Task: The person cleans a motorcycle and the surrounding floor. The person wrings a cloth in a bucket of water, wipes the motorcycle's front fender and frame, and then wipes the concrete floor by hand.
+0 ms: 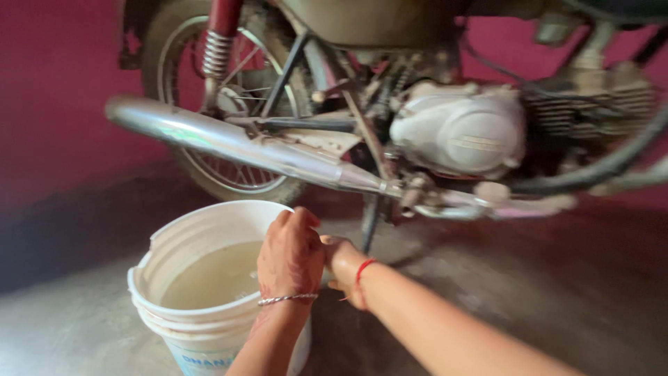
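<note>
Seen from above, at floor level beside a parked motorcycle.

Left hand: held over the near rim of a white plastic bucket, back of the hand upward, fingers curled inward and close together. Thin silver bracelet at the wrist. Whether anything sits inside the curl cannot be told; the palm is hidden.

Right hand: just beside the left, touching or nearly touching it at the knuckles, largely hidden behind it. Red thread around the wrist. Fingers out of sight; grip state cannot be told. Forearm runs in from the lower right.

Bucket: standing upright on the concrete floor, lower left of the view, holding cloudy, pale water to well below the rim. Blue print on the lower wall, partly cut off by the frame edge.

Motorcycle: directly behind the bucket and hands, across the upper half of the view. Chrome exhaust pipe slanting down from upper left toward the centre; spoked rear wheel behind it; pale engine casing to the right of centre. Side stand down to the floor just beyond the hands. Red wall behind. View somewhat blurred.
</note>
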